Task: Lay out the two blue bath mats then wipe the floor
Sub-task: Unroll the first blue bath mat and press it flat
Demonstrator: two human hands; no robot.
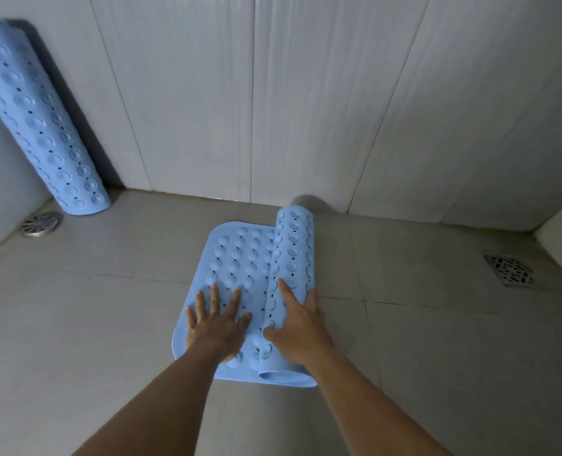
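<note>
Now, left hand [219, 320] lies flat, fingers spread, pinning the unrolled half of the bath mat [237, 258] to the floor [108, 324]. Right hand [297, 330], fingers extended, drapes over the roll [294, 245] at its three o'clock. Roll's axis runs six-to-twelve, so unrolling goes toward three; second mat [43, 126] leans rolled at ten.

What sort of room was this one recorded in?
Most likely a bathroom or shower area: tiled wall, a round drain and a square drain in the floor, and a half-unrolled bath mat.
</note>
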